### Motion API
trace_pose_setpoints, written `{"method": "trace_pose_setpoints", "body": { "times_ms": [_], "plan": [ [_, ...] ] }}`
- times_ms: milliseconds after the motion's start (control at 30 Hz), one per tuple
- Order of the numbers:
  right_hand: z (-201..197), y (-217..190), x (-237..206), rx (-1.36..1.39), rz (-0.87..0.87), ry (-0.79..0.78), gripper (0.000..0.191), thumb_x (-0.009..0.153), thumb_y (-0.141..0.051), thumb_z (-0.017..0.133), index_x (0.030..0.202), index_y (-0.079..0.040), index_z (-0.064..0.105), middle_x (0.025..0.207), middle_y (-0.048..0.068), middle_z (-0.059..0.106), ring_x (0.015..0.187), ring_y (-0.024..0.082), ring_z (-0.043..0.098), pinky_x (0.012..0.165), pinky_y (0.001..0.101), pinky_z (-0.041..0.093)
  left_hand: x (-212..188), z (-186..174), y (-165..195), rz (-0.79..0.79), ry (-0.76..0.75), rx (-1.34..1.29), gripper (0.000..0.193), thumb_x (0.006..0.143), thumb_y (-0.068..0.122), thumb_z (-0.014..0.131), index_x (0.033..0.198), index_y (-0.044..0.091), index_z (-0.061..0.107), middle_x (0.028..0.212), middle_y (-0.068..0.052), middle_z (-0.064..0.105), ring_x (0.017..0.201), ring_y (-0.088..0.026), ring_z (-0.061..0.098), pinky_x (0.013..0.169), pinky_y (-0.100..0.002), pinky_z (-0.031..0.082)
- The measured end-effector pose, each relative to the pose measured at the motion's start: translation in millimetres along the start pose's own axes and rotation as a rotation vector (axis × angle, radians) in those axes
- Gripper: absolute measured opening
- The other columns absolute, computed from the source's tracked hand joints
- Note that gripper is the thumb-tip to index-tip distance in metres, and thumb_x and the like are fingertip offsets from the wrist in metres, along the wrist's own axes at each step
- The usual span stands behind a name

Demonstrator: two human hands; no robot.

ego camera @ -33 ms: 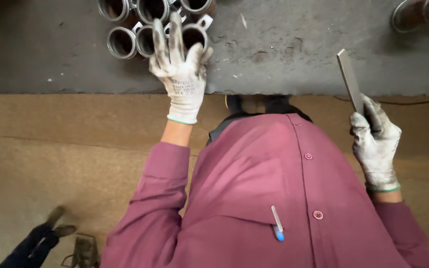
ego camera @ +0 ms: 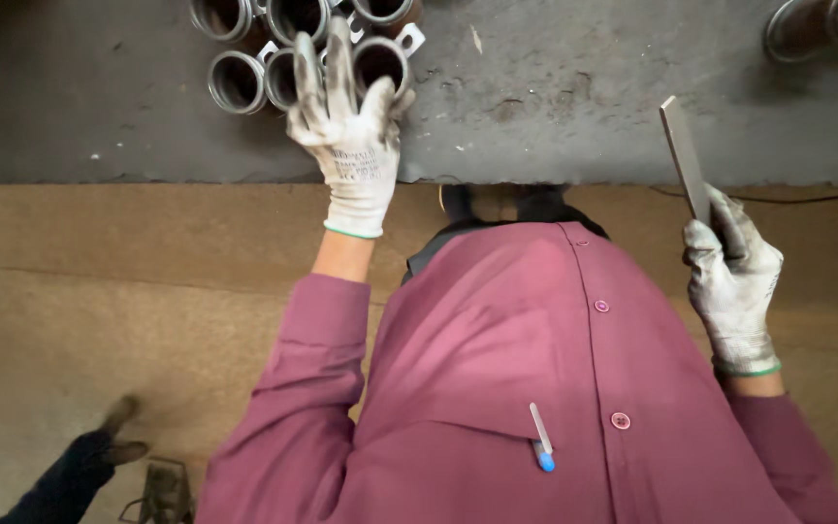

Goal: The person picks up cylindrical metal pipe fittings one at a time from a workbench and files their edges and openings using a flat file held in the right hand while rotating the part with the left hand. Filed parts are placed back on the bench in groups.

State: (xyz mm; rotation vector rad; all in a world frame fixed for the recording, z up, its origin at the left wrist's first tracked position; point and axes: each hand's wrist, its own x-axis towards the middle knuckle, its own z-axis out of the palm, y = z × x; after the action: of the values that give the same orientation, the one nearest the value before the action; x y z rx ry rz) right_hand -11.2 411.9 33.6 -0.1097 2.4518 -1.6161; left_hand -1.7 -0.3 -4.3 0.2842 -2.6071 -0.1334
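My left hand (ego camera: 346, 136), in a soiled white glove, reaches out over a cluster of short steel tube fittings (ego camera: 240, 82) on the dark grey bench top (ego camera: 555, 107). Its fingers are spread and lie on the fittings nearest me, without closing around one. My right hand (ego camera: 734, 277), gloved too, is held low at my right side near the bench edge. It grips a flat grey metal bar (ego camera: 686, 155) that points up and away from me over the bench.
Another metal fitting (ego camera: 817, 24) lies at the bench's far right. Brown floor (ego camera: 99, 291) runs below the bench edge. A person's dark shoe and leg (ego camera: 80, 466) show at the bottom left beside a small metal frame (ego camera: 162, 490). A pen (ego camera: 542, 437) sits in my maroon shirt pocket.
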Motion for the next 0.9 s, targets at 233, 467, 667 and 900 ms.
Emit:
{"method": "trace_pose_setpoints", "body": {
  "times_ms": [233,467,667,900],
  "plan": [
    [4.6,17.2,-38.4,0.036,0.101,0.085,0.034,0.113,-0.013,0.062,0.141,0.005,0.062,0.104,-0.004,0.058,0.079,0.002,0.049,0.07,0.0177,0.043,-0.5,-1.7,16.2,-0.087,0.053,0.043,0.043,0.102,0.028,0.077,0.144,0.02,0.069,0.163,-0.014,0.04,0.15,-0.036,0.037,0.116,-0.052,0.032],
    [-22.1,32.9,-63.4,0.285,0.359,0.248,0.036,0.104,-0.012,0.065,0.137,0.003,0.066,0.079,-0.005,0.053,0.058,0.002,0.044,0.051,0.019,0.033,-5.1,-0.3,108.7,0.213,-0.233,-0.655,0.053,0.104,0.029,0.079,0.149,0.013,0.056,0.148,-0.01,0.059,0.144,-0.028,0.053,0.117,-0.042,0.039],
    [-86.7,41.5,-48.5,0.352,0.229,0.256,0.034,0.099,-0.007,0.061,0.128,0.01,0.066,0.068,-0.001,0.057,0.052,0.009,0.055,0.051,0.0225,0.042,26.5,95.2,251.9,0.27,-0.337,-0.823,0.091,0.089,0.043,0.086,0.156,0.004,0.039,0.153,-0.018,0.049,0.144,-0.038,0.043,0.118,-0.053,0.034],
    [-181.4,75.6,-37.5,0.363,0.258,0.268,0.031,0.101,-0.007,0.062,0.125,0.01,0.067,0.071,-0.001,0.058,0.052,0.009,0.056,0.05,0.0221,0.043,90.5,153.6,357.8,0.015,-0.508,-0.726,0.059,0.074,0.045,0.091,0.115,0.009,0.067,0.118,-0.012,0.067,0.119,-0.034,0.059,0.107,-0.048,0.045]
  ]
}}
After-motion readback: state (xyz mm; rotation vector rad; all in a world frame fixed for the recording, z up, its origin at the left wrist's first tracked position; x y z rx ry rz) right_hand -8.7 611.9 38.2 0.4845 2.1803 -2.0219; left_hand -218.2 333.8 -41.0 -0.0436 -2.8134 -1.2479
